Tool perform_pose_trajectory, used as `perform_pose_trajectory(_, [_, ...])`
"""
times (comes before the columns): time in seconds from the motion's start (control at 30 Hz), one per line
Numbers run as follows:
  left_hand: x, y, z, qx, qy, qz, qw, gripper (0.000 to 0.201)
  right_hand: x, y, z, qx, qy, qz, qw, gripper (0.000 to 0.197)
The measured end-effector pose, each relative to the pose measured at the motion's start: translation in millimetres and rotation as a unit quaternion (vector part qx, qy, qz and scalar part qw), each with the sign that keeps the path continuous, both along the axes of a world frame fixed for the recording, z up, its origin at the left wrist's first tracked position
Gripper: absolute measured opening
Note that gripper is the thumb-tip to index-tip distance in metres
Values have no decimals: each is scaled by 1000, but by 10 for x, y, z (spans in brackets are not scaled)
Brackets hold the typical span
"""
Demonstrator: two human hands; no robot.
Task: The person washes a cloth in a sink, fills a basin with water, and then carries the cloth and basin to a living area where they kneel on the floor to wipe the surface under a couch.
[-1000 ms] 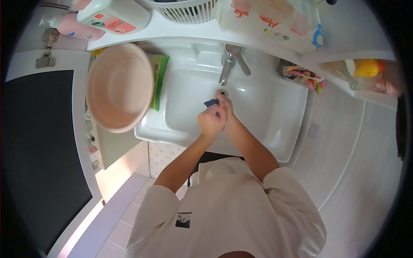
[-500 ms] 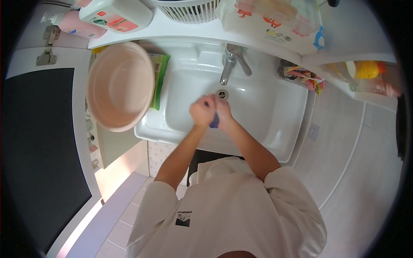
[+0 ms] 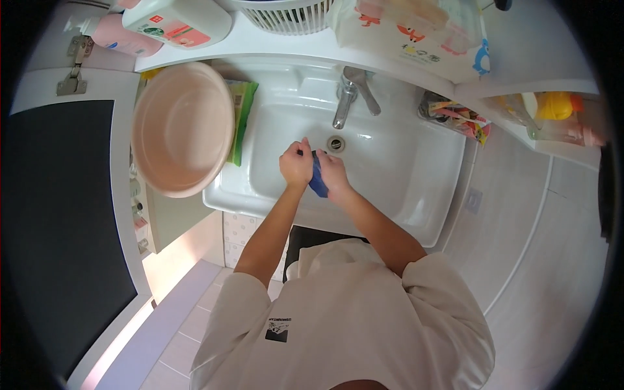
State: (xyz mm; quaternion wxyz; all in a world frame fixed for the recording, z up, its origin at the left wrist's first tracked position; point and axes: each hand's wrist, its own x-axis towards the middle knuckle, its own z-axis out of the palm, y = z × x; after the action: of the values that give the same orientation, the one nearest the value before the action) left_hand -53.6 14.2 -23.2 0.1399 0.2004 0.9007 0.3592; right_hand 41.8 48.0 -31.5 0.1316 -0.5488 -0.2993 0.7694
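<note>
Over the white sink (image 3: 403,195), a small dark blue cloth (image 3: 318,177) is bunched between my two hands. My left hand (image 3: 296,164) is closed round its left side, and a dark bit of it shows at the fingers. On the other side my right hand (image 3: 334,173) grips the cloth, fingers curled over its edge. Much of the cloth is hidden by the hands, so its full shape cannot be made out. Just beyond my hands lies the round drain (image 3: 336,144), with the metal faucet (image 3: 351,94) above it; no water stream shows.
A pink basin (image 3: 185,130) stands left of the sink, beside a green package (image 3: 242,123). The shelf behind holds a white jug (image 3: 175,23), a pink pump bottle (image 3: 123,36), a slotted basket (image 3: 286,16) and a printed bag (image 3: 409,39). Small packets (image 3: 455,117) sit at the right rim.
My hands were pressed together and blurred; now they are farther apart, the left one shifted left. More of the blue cloth shows between them.
</note>
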Motion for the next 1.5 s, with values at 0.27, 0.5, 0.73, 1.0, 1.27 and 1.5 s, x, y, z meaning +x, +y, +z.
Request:
perform_pose_trajectory(0.27, [-225, -171, 62, 162, -481, -157, 847, 48, 233, 279, 188, -30, 93, 39, 994, 32])
perform_pose_trajectory(0.5, [-156, -260, 84, 108, -490, -102, 859, 35, 259, 451, -76, 325, 60, 117, 937, 20])
perform_pose_trajectory(0.73, [53, -271, 168, 280, -574, 76, 766, 14, 312, 318, -308, 36, 47, -25, 998, 52])
perform_pose_trajectory(1.0, [179, -334, 83, 143, -377, -40, 914, 52, 195, 94, -250, 38, 29, -84, 995, 38])
perform_pose_trajectory(1.27, [-163, -146, 200, 9, -182, -146, 972, 38, 223, 205, -55, 170, 20, 31, 985, 38])
perform_pose_trajectory(1.5, [-336, -275, 131, 164, 28, -133, 977, 44, 462, 454, -320, 244, 31, -18, 969, 36])
